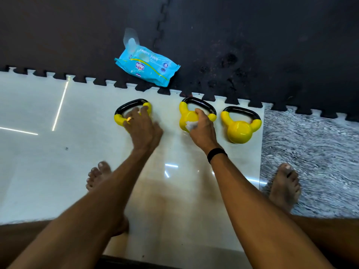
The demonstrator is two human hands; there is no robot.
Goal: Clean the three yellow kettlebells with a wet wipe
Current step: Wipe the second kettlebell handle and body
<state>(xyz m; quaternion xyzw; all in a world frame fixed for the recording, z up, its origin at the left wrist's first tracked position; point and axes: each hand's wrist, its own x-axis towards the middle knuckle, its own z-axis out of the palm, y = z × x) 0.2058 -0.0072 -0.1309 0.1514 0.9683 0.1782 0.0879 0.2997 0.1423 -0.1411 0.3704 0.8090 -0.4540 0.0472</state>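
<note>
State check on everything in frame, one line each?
Left yellow kettlebell with black handle: on tile, left hand resting over it.
Middle yellow kettlebell: wiped by right hand gripping white wet wipe.
Right yellow kettlebell: untouched.
Blue wipes pack: flap open, on black mat.

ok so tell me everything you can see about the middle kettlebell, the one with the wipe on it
The middle kettlebell has a glossy yellow body that looks vinyl-coated and a black looped handle with yellow bases. It sits on the pale shiny floor tile, handle pointing away towards the black foam mat, between the two other yellow kettlebells and touching neither. The right hand covers much of its body, pressing a crumpled white wipe against its side, so its lower part is hidden.
</note>
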